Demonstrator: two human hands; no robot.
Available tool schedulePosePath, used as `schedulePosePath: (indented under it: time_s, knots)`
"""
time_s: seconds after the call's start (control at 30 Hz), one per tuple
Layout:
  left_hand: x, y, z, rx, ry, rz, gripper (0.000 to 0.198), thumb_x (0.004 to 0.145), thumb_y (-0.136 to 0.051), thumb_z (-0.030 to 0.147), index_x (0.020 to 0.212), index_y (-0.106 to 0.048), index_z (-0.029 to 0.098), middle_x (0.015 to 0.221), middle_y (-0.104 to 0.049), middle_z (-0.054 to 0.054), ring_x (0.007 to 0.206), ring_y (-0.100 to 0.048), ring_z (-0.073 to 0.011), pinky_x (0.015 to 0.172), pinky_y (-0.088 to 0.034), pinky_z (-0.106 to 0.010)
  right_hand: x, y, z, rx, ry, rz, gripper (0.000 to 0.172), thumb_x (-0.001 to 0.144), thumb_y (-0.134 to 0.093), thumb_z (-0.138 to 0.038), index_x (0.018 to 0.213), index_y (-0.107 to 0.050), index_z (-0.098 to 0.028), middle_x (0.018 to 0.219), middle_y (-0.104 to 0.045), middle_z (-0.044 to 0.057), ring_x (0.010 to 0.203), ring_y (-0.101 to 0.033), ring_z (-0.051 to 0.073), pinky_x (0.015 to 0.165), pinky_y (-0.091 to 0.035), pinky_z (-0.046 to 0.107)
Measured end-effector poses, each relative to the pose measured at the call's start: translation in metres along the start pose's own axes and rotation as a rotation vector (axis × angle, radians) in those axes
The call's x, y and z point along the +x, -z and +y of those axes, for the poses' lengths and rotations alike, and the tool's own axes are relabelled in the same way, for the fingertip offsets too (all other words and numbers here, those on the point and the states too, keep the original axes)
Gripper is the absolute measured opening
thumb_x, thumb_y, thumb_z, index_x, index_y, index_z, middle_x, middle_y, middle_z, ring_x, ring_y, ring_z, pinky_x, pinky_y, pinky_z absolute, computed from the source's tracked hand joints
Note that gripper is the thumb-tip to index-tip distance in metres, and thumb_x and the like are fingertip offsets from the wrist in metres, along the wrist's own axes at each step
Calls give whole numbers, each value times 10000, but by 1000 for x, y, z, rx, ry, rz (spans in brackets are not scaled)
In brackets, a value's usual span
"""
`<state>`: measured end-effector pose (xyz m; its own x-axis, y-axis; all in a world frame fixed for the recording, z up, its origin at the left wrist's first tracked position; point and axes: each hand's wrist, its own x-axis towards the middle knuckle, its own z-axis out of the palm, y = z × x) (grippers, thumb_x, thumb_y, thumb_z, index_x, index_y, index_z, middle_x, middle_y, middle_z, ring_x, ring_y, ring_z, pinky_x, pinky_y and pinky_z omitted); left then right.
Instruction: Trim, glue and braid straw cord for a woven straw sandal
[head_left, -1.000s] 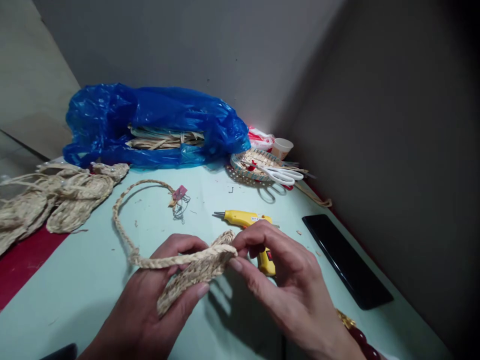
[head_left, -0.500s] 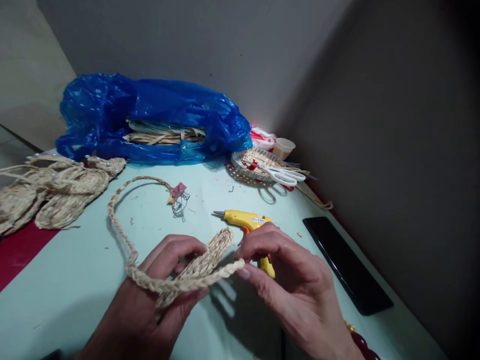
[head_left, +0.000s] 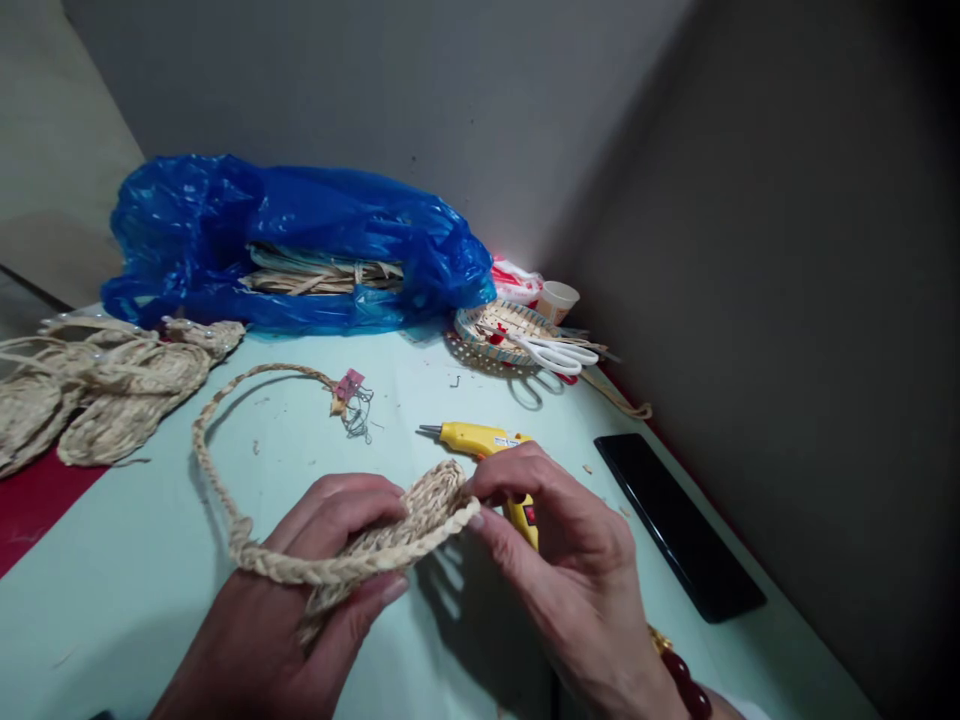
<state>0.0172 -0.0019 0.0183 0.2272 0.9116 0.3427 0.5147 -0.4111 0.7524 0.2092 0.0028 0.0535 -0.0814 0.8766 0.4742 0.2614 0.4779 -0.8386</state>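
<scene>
My left hand (head_left: 330,570) is closed around a woven straw sole (head_left: 427,510), which stands tilted with its rounded end away from me. A straw braid (head_left: 352,568) runs across the sole's near edge and over the back of that hand. From there it loops leftward onto the table, ending at a pink clip (head_left: 349,385) with thin wires. My right hand (head_left: 555,550) pinches the braid's other end between thumb and forefinger, close beside the sole's tip. Behind the right hand lies a yellow glue gun (head_left: 480,438), its grip partly hidden.
Finished-looking straw slippers (head_left: 135,390) lie at the left. A blue plastic bag (head_left: 322,210) holding straw bundles stands at the back. Further right are a basket (head_left: 472,325), white-handled scissors (head_left: 559,352) and a paper cup (head_left: 557,300). A black phone (head_left: 679,525) lies near the right wall.
My right hand has moved slightly left, bringing the braid's end nearer the sole's tip. The braid lies closer along the sole's edge, and its loop has shifted left. The camera view has shifted slightly.
</scene>
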Motion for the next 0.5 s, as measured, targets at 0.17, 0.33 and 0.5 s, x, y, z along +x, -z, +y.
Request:
schedulePosePath:
  time_s: [0.17,0.33,0.5]
  knots:
    - [4,5,-11,59,-108,-37,326,862,-546,222,1150,-503,368,1091,-622,37,1001,-642,-174,814,-555,-230,-3,-2,1,-2,21,11,134,867,-612,-97,895,-629,-226,832,-629,-36,793,-560,131,761,-440,300]
    - [3,0,0,24,-58,43,314,854,-511,190,1130,-484,338,1066,-578,3,988,-624,-180,823,-554,-256,-5,-6,0,36,67,38,167,850,-608,-62,899,-632,-220,833,-626,-25,792,-575,131,725,-461,282]
    - [-2,-10,13,-53,-85,172,333,808,-555,190,1114,-498,308,1044,-565,-26,933,-625,-209,740,-564,-295,-5,-5,-1,88,121,73,206,825,-613,-47,901,-653,-235,814,-639,-12,748,-589,151,694,-484,306]
